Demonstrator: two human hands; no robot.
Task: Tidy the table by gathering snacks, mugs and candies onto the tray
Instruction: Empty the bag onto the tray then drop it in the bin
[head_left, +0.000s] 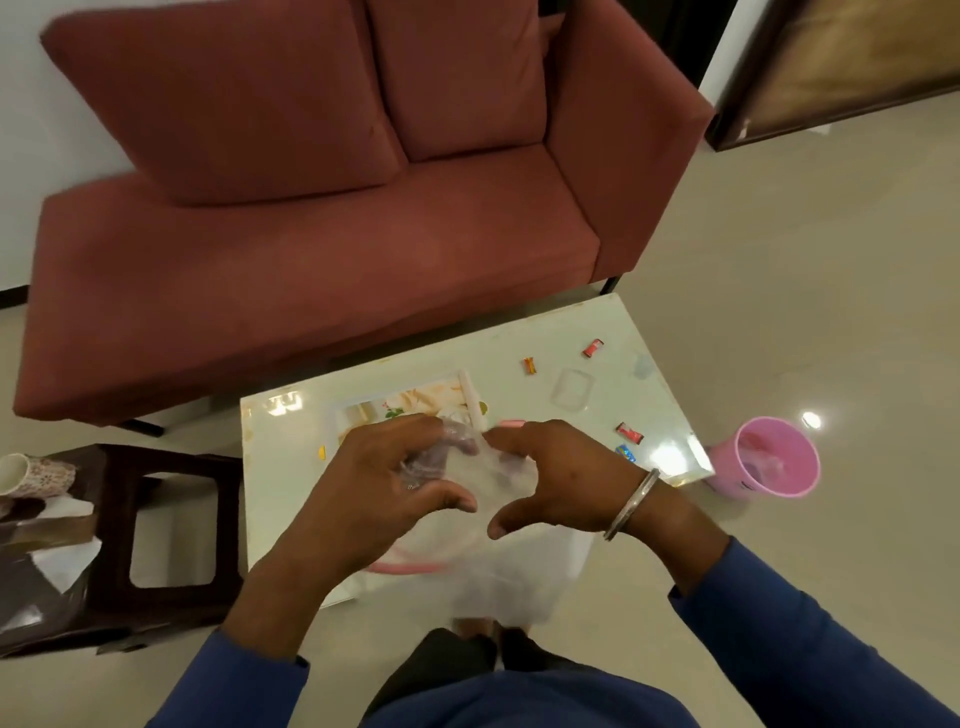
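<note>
Clear plastic bag (498, 551) sits pinched between both your hands — left hand (384, 488) and right hand (561, 483) curled on its mouth above the desk (280, 499). Next, gather the loose candies (592, 348) — well apart from the tray (358, 410) beyond your fingers; the bag blocks your view.

Two hands: left hand (384, 483), right hand (563, 480). Four candies on the table (280, 499): one (529, 366), two (592, 348), three (629, 432), four (626, 453). One tray (358, 413). One clear bag (498, 566). One pink bin (769, 457). One mug (31, 473). One stool (171, 462). One sofa (322, 208).
</note>
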